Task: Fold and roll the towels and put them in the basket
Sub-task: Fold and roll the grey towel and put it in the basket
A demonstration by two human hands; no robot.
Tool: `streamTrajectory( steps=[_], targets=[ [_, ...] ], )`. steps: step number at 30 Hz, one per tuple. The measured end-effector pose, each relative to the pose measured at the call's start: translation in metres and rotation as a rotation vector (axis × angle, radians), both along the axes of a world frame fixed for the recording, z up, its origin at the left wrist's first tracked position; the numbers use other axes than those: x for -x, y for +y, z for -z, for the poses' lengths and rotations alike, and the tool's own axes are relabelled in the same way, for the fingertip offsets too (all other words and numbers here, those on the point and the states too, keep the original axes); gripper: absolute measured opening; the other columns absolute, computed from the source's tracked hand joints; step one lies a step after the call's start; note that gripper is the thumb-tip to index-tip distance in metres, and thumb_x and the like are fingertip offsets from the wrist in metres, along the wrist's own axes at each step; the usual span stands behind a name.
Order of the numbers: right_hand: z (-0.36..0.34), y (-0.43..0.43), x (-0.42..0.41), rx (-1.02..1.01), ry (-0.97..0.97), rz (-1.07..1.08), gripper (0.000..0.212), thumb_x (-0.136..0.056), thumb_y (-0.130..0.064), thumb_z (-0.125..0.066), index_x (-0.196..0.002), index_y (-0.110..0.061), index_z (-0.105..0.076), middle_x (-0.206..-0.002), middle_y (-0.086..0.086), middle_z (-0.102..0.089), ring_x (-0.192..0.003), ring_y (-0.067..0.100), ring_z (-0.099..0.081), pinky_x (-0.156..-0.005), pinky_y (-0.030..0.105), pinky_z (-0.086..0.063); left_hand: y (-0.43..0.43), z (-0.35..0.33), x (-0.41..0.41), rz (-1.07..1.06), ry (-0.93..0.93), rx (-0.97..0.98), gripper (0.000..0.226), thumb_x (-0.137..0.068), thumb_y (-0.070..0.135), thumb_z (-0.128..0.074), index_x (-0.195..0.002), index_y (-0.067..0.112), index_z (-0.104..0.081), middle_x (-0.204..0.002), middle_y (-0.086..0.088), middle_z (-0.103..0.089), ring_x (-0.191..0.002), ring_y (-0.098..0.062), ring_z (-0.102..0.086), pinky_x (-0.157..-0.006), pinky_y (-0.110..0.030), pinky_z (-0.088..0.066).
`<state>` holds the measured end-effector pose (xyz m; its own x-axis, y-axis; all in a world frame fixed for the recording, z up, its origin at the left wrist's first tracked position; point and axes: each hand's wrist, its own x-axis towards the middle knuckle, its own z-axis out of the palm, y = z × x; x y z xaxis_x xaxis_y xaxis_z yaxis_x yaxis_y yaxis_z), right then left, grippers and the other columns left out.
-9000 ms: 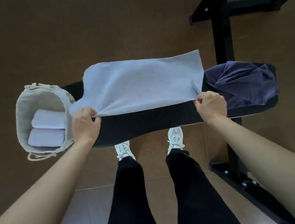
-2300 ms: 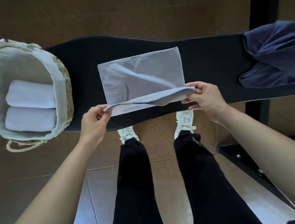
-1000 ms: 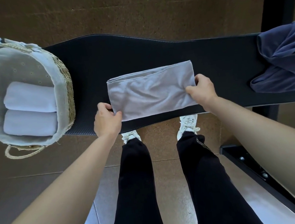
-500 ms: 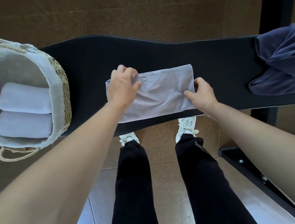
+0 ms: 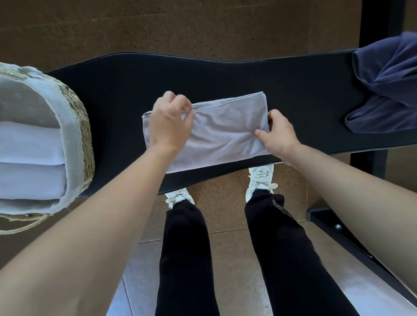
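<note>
1. A lined wicker basket (image 5: 80,136) sits on the left end of the black worktop (image 5: 218,72), with two rolled towels (image 5: 24,145) lying side by side inside it.
2. The left hand (image 5: 169,123) reaches over the left part of the grey towel (image 5: 225,134), its grip narrow, fingertips pinching the far edge.
3. The grey towel lies folded into a long band, flat on the middle of the worktop.
4. The right hand (image 5: 279,134) has the towel's right end in its grip, thumb on top and fingers curled round the edge.
5. A dark blue cloth (image 5: 398,87) lies crumpled at the right end.

Soft terry towel (image 5: 225,132) on matt black bench (image 5: 285,82); woven straw, cloth-lined basket (image 5: 77,126)
</note>
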<state>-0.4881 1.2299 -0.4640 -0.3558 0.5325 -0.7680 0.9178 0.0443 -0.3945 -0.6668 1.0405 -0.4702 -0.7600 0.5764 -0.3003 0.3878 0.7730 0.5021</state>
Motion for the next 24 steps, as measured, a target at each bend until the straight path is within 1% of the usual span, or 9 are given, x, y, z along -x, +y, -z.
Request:
streamTrajectory(
  steps=[2,4,6,9,13,17,19,21,24],
  targets=[
    [0.0,0.0,0.0,0.001,0.002,0.001,0.02,-0.097,-0.015,-0.065,-0.113,-0.014,-0.054,-0.105,-0.003,-0.061,-0.091,0.012,-0.061,-0.072,0.025,-0.047,0.003,0.001,-0.004,0.068,-0.08,0.018,0.014,-0.091,0.023,-0.073,-0.101,0.013,-0.074,-0.1,-0.005,-0.063,-0.096,-0.024,-0.056,-0.074,-0.031,-0.045],
    [0.0,0.0,0.0,0.004,0.004,0.004,0.02,-0.097,-0.015,-0.065,-0.113,-0.015,-0.053,-0.105,-0.004,-0.061,-0.09,0.01,-0.061,-0.07,0.023,-0.047,0.005,0.001,-0.005,0.083,-0.109,0.064,0.019,-0.093,0.027,-0.071,-0.108,0.015,-0.073,-0.107,-0.003,-0.061,-0.102,-0.023,-0.053,-0.076,-0.028,-0.042],
    [-0.001,0.0,-0.001,0.003,0.006,0.004,0.02,-0.097,-0.015,-0.064,-0.114,-0.014,-0.053,-0.105,-0.004,-0.061,-0.092,0.01,-0.061,-0.07,0.023,-0.047,0.008,0.0,-0.004,0.075,-0.116,0.091,0.02,-0.094,0.028,-0.071,-0.111,0.017,-0.072,-0.109,-0.002,-0.059,-0.105,-0.024,-0.051,-0.078,-0.031,-0.045],
    [-0.001,-0.001,0.0,0.006,0.003,0.001,0.02,-0.098,-0.015,-0.064,-0.115,-0.013,-0.052,-0.108,-0.002,-0.062,-0.094,0.014,-0.061,-0.074,0.026,-0.05,0.016,0.0,0.0,0.05,-0.169,0.16,0.018,-0.093,0.028,-0.072,-0.109,0.021,-0.071,-0.109,0.0,-0.058,-0.109,-0.025,-0.049,-0.083,-0.037,-0.05],
    [-0.002,-0.002,0.0,0.017,-0.006,0.001,0.022,-0.098,-0.016,-0.064,-0.117,-0.015,-0.052,-0.112,0.0,-0.062,-0.1,0.017,-0.063,-0.086,0.036,-0.055,0.03,0.0,0.009,0.009,-0.274,0.303,0.006,-0.094,0.03,-0.07,-0.098,0.026,-0.072,-0.106,0.006,-0.056,-0.116,-0.024,-0.047,-0.081,-0.036,-0.046],
    [-0.003,-0.003,-0.002,0.014,0.01,0.011,0.019,-0.099,-0.014,-0.062,-0.115,-0.014,-0.052,-0.107,-0.003,-0.06,-0.098,0.016,-0.062,-0.081,0.032,-0.052,0.032,-0.003,0.013,-0.047,-0.278,0.24,0.009,-0.096,0.028,-0.065,-0.088,0.029,-0.067,-0.096,0.008,-0.065,-0.111,-0.023,-0.055,-0.086,-0.039,-0.051],
    [-0.003,-0.005,-0.003,0.003,0.017,0.008,0.019,-0.099,-0.013,-0.062,-0.115,-0.013,-0.051,-0.107,-0.002,-0.06,-0.098,0.017,-0.062,-0.083,0.034,-0.053,0.031,-0.004,0.013,-0.061,-0.251,0.191,0.008,-0.095,0.028,-0.065,-0.087,0.03,-0.066,-0.096,0.007,-0.065,-0.107,-0.023,-0.058,-0.088,-0.04,-0.052],
    [-0.005,-0.008,-0.004,0.005,0.019,0.013,0.019,-0.099,-0.013,-0.061,-0.115,-0.013,-0.051,-0.108,-0.002,-0.06,-0.098,0.016,-0.062,-0.083,0.033,-0.053,0.03,-0.005,0.01,0.005,-0.235,0.18,0.004,-0.094,0.029,-0.067,-0.096,0.028,-0.07,-0.102,0.004,-0.065,-0.107,-0.022,-0.057,-0.088,-0.042,-0.052],
    [-0.005,-0.008,-0.006,0.009,0.026,0.009,0.018,-0.099,-0.012,-0.06,-0.115,-0.013,-0.051,-0.107,-0.002,-0.06,-0.098,0.016,-0.062,-0.079,0.03,-0.051,0.029,-0.003,0.002,0.131,-0.262,0.156,0.019,-0.092,0.03,-0.07,-0.112,0.028,-0.069,-0.108,0.003,-0.06,-0.109,-0.021,-0.053,-0.084,-0.043,-0.053]
  ],
)
